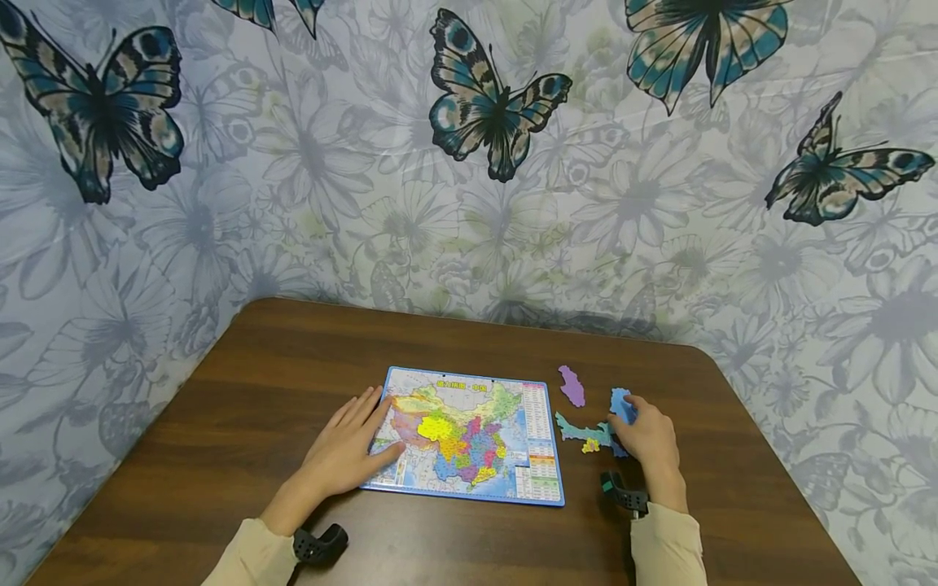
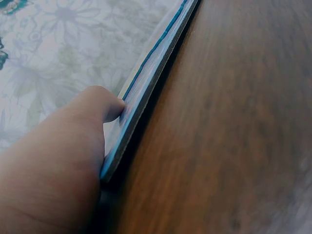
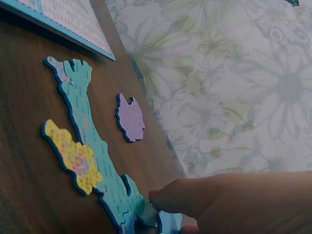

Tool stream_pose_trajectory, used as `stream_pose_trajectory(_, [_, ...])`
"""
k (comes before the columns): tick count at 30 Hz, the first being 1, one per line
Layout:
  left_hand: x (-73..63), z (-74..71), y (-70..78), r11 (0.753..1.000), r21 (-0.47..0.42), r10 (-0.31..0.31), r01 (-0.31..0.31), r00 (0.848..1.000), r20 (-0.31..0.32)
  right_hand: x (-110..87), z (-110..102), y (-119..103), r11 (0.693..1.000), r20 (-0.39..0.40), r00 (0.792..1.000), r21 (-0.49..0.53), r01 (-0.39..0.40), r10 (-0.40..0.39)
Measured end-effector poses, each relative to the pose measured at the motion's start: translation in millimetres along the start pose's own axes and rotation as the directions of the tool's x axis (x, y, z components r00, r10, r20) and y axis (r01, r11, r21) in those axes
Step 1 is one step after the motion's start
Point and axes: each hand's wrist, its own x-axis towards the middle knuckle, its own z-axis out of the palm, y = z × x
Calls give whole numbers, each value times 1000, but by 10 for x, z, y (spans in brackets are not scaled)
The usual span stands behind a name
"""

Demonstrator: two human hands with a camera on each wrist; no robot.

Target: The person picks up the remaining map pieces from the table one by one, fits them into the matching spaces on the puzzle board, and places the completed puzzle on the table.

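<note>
A map puzzle board point(image 1: 469, 497) with a blue border lies flat on the table. My left hand point(image 1: 348, 448) rests on its left side, fingers spread and straight, with the thumb reaching over the lower left part. In the left wrist view that thumb touches the board's face near its edge point(image 2: 146, 92). To the right, my right hand point(image 1: 650, 439) pinches a light blue puzzle piece point(image 1: 619, 400) between thumb and fingers, which partly hide it. Beside this hand lie a long teal piece point(image 3: 100, 156) and a small yellow piece point(image 3: 73, 156) against it.
A purple piece point(image 1: 572, 386) lies apart, off the board's upper right corner. A darker blue piece point(image 1: 619, 448) shows beneath the right hand. The brown wooden table point(image 1: 220, 456) ends at a wall covering point(image 1: 308, 203) with butterflies and flowers.
</note>
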Motion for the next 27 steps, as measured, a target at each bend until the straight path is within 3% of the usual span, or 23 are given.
stream_pose_trajectory(11, [-11,1,4,1000,-4,-4,4,1000,-1,13,13,73,1000,-43,999,11,0,0])
stream_pose_trajectory(27, [-9,-2,3,1000,2,-3,3,1000,-2,22,-12,137,999,-22,1000,38,5,-4])
